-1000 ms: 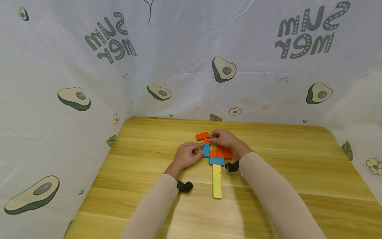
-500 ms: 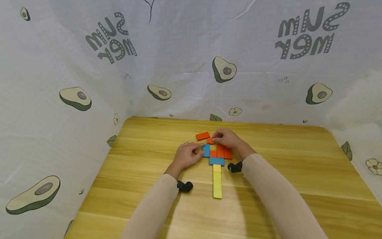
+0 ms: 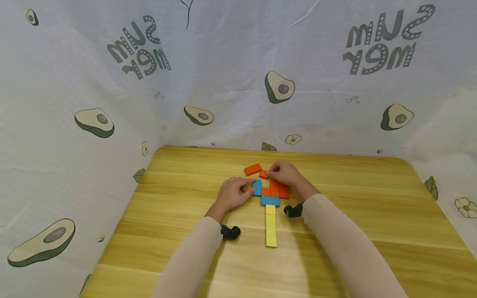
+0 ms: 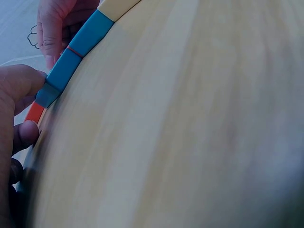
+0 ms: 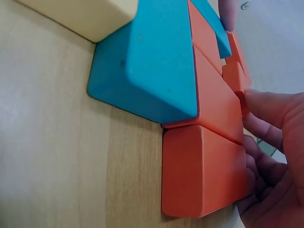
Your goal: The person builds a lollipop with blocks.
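Note:
In the head view, my left hand holds the upright blue block between thumb and index finger. My right hand pinches a small orange block, which sits slightly turned just beyond the laid-out pieces. Two longer orange blocks lie side by side under the right hand in the right wrist view. Left of them is a small orange piece. A crosswise blue block touches their near ends. Another orange block lies tilted behind, close to the pinched one.
Below the crosswise blue block, a small pale yellow block and a long yellow block form a line toward me. All lie flat on the wooden table. A printed cloth hangs behind the table.
My right hand has slid the small orange block rightward, away from the upright blue block's far end, and turned it slightly. The left hand has kept its place.

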Demonstrator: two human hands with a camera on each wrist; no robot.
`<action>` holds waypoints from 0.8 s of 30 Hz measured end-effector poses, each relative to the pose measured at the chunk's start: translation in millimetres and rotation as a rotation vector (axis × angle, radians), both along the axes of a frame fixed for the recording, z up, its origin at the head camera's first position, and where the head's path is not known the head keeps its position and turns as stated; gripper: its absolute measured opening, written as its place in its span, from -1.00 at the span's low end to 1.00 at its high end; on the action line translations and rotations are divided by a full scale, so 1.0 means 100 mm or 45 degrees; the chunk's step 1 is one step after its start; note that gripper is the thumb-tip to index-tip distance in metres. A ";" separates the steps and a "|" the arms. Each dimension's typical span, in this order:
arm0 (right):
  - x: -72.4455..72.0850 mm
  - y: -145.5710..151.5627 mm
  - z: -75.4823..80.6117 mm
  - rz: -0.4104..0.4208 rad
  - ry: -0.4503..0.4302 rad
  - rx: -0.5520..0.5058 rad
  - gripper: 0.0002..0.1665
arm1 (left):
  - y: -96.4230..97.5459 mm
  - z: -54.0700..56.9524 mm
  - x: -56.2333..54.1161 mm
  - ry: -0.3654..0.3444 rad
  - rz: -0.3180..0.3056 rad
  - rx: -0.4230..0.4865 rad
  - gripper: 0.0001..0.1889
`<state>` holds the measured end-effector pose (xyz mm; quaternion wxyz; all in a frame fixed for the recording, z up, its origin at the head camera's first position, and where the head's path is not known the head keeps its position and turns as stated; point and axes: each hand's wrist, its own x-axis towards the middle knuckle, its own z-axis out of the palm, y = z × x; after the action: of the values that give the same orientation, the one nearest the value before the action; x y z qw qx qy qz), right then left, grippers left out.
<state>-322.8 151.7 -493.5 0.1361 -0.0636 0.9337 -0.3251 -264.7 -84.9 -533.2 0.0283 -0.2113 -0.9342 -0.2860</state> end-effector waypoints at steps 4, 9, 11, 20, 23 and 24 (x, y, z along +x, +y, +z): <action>0.02 -0.02 0.01 0.021 -0.019 -0.026 -0.62 | 0.00 0.00 0.00 -0.008 -0.001 -0.004 -0.57; 0.03 -0.03 0.02 0.027 -0.017 -0.006 -0.62 | 0.00 0.00 -0.01 -0.015 -0.005 -0.004 -0.57; 0.03 -0.02 0.03 0.022 -0.005 0.028 -0.62 | 0.00 -0.01 -0.01 -0.013 -0.007 -0.005 -0.57; 0.03 0.01 0.03 0.112 -0.048 -0.048 -0.50 | -0.01 -0.01 -0.01 0.011 -0.014 0.002 -0.58; 0.01 0.02 0.03 0.203 -0.064 -0.051 -0.48 | -0.01 -0.01 -0.01 0.007 -0.016 0.006 -0.58; 0.01 0.02 0.03 0.214 -0.068 -0.047 -0.48 | -0.01 -0.01 -0.01 0.007 -0.015 0.006 -0.58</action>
<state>-321.5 154.0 -490.4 0.1865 -0.1355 0.9149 -0.3313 -265.6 -85.8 -533.9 0.0295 -0.2174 -0.9322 -0.2878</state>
